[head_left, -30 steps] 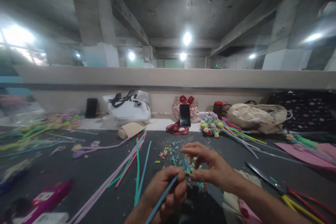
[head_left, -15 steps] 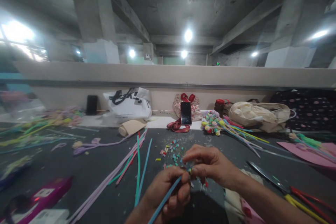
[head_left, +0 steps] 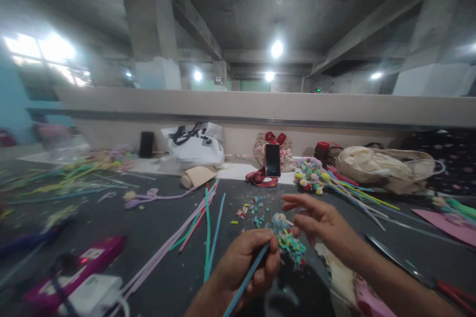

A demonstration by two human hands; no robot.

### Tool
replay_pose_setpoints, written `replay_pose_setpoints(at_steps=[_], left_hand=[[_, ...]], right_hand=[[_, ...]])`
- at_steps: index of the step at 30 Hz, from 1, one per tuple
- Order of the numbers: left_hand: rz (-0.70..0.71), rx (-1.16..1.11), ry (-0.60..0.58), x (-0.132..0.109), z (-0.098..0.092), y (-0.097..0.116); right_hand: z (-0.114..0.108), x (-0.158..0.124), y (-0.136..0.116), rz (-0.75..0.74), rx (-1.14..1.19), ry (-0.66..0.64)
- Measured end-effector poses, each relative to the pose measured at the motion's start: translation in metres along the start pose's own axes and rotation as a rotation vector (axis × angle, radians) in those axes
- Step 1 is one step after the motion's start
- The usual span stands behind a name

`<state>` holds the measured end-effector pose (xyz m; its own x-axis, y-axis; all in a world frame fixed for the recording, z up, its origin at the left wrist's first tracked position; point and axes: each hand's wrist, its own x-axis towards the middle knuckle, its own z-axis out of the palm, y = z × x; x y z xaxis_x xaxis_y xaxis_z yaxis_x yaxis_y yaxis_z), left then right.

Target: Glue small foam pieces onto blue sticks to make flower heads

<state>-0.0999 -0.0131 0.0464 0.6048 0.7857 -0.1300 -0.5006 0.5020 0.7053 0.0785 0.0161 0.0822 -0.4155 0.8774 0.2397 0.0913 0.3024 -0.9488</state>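
Note:
My left hand [head_left: 247,261] is closed round a blue pipe-cleaner stem [head_left: 243,282] low in the middle of the view. At the stem's top sits a small multicoloured flower head [head_left: 288,237]. My right hand [head_left: 320,223] is just right of the flower head, fingers bent and slightly apart, fingertips touching or almost touching it. Below the flower lies a dark patch of cloth.
Loose pipe cleaners [head_left: 203,228] and coloured scraps [head_left: 253,208] lie on the dark table [head_left: 148,237]. A phone [head_left: 272,159], a white bag [head_left: 195,146], a red-lidded jar [head_left: 322,152], a beige bag [head_left: 379,168] and finished flower stems [head_left: 316,178] stand at the back. A pink tool [head_left: 74,272] lies front left, scissors [head_left: 401,262] right.
The view swung left. My right hand drew away from a pinch on the flower head and its fingers loosened; the flower head now shows clearly atop the stem.

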Motion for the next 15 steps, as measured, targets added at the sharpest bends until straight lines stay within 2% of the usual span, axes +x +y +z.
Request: replay_pose_setpoints(at_steps=[2, 4, 5, 7, 11, 13, 15], left_hand=[[0.092, 0.001, 0.141, -0.001, 0.005, 0.001], [0.194, -0.024, 0.300, 0.000, 0.009, 0.002], [0.234, -0.031, 0.353, 0.001, 0.010, 0.002], [0.272, -0.029, 0.377, 0.003, 0.009, -0.001], [0.272, -0.064, 0.280, 0.011, 0.005, -0.007], [0.279, -0.033, 0.234, 0.013, 0.003, -0.008], [0.303, 0.024, 0.218, 0.012, 0.000, -0.007]], right_hand=[[-0.006, -0.002, -0.001, 0.007, -0.017, 0.170], [-0.005, -0.008, -0.004, 0.007, 0.022, 0.213], [-0.002, -0.011, -0.006, 0.012, 0.045, 0.172], [0.010, -0.019, -0.013, 0.030, 0.075, 0.013], [0.039, -0.029, -0.031, 0.002, 0.071, -0.356], [0.049, -0.028, -0.040, -0.057, 0.013, -0.448], [0.055, -0.024, -0.047, -0.110, -0.033, -0.484]])
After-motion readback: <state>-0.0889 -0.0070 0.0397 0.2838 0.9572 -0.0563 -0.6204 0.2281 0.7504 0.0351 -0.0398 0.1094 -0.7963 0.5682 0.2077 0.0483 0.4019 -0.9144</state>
